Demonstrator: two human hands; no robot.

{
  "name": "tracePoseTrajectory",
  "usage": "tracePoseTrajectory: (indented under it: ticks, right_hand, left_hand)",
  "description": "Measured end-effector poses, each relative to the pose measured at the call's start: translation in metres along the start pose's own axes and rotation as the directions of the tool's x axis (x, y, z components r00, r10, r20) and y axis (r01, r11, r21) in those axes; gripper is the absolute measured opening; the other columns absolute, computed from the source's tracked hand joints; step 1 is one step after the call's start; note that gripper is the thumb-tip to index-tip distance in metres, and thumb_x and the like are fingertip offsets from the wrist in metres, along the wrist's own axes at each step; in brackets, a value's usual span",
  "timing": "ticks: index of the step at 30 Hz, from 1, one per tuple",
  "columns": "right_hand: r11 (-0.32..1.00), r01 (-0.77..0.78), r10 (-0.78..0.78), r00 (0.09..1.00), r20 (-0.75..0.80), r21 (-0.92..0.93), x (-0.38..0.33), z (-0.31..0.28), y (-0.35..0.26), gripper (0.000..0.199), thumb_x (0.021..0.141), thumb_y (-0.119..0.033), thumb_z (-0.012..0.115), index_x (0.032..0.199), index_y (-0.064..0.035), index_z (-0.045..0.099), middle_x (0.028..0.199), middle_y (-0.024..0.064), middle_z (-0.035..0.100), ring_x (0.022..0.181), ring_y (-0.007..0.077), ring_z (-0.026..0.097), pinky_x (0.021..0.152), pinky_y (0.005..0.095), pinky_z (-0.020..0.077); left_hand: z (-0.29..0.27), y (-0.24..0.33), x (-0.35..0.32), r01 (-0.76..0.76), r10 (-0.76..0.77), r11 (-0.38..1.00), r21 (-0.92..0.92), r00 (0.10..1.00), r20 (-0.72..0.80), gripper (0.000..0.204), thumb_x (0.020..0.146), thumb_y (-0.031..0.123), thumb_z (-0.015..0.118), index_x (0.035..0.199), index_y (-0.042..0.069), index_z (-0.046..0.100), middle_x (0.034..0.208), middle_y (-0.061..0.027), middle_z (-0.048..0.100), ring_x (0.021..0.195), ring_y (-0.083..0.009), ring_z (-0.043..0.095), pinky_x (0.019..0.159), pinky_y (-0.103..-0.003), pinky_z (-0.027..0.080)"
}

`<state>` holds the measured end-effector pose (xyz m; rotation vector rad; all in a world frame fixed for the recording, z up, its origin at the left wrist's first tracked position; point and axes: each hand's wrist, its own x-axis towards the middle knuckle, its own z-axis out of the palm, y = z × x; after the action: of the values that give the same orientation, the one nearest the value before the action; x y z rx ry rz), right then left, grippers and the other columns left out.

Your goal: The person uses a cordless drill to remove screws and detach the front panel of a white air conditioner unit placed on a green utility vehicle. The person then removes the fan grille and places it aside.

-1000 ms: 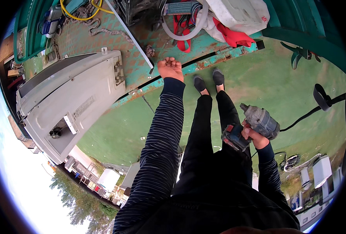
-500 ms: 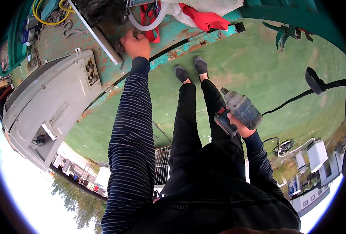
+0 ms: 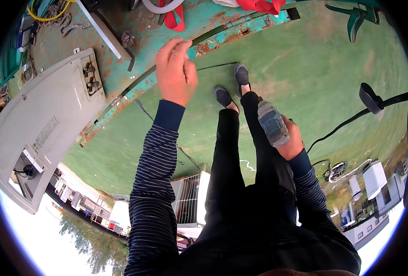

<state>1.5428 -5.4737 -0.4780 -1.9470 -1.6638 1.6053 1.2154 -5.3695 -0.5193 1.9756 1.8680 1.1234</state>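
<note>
At far left a pale panel [image 3: 43,115] hides part of a rusty green bed [image 3: 144,43]; its corner recess [image 3: 97,77] holds dark fittings [image 3: 90,71] (too small to make out). A grey metal bar [image 3: 102,31] ends near the bed's edge. The left hand [image 3: 177,73] is over that edge, fingers half bent, thumb apart; whether it pinches something small I cannot tell. Farther right, the right hand [image 3: 292,140] is wrapped around a grey power tool [image 3: 273,123], over the green floor [image 3: 328,78], which lies open toward a black strap [image 3: 369,97].
</note>
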Motion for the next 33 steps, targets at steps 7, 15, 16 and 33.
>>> tracePoseTrajectory:
  ticks: [7, 15, 16, 33]
  right_hand:
    - [0.942, 0.197, -0.183, 0.980, 0.077, -0.272, 0.068, 0.055, 0.064, 0.036, 0.073, -0.010, 0.069, 0.107, -0.0024, 0.061, 0.090, 0.0204, 0.066, 0.085, 0.0402, 0.064, 0.073, 0.0445, 0.0514]
    - [0.914, 0.286, -0.247, 0.955, 0.166, -0.287, 0.119, 0.091, 0.173, 0.048, 0.071, -0.007, 0.067, 0.118, -0.0023, 0.058, 0.092, 0.0149, 0.061, 0.089, 0.0371, 0.058, 0.078, 0.0441, 0.0440]
    - [0.929, 0.265, -0.234, 0.961, 0.146, -0.257, 0.122, 0.096, 0.180, 0.048, 0.071, -0.008, 0.067, 0.117, -0.0019, 0.058, 0.092, 0.0152, 0.061, 0.089, 0.0370, 0.058, 0.078, 0.0441, 0.0439]
    - [0.873, -0.058, 0.031, 0.997, 0.065, 0.483, 0.085, 0.112, 0.197, 0.035, 0.086, 0.000, 0.065, 0.120, 0.0001, 0.060, 0.105, 0.0046, 0.067, 0.090, 0.0095, 0.064, 0.077, 0.0240, 0.0527]
  left_hand:
    - [0.137, -0.048, -0.234, 0.845, -0.694, 0.451, -0.287, 0.535, 0.483, 0.018, 0.092, 0.006, 0.058, 0.109, 0.001, 0.063, 0.082, -0.0064, 0.066, 0.070, -0.0159, 0.064, 0.061, -0.029, 0.051]
    - [0.347, -0.202, -0.320, 0.844, -0.829, -0.469, -0.260, -0.320, 0.458, 0.028, 0.097, 0.037, 0.059, 0.095, 0.009, 0.057, 0.072, -0.0041, 0.063, 0.056, -0.0167, 0.058, 0.050, -0.033, 0.046]
    - [0.365, -0.211, -0.322, 0.860, -0.842, -0.448, -0.244, -0.313, 0.440, 0.030, 0.096, 0.039, 0.059, 0.093, 0.010, 0.057, 0.071, -0.0039, 0.063, 0.057, -0.0172, 0.059, 0.052, -0.034, 0.048]
    - [0.263, -0.105, -0.314, 0.902, -0.893, 0.405, -0.152, 0.426, 0.145, 0.021, 0.086, 0.018, 0.049, 0.083, -0.002, 0.054, 0.070, -0.0242, 0.058, 0.065, -0.0436, 0.057, 0.063, -0.047, 0.046]
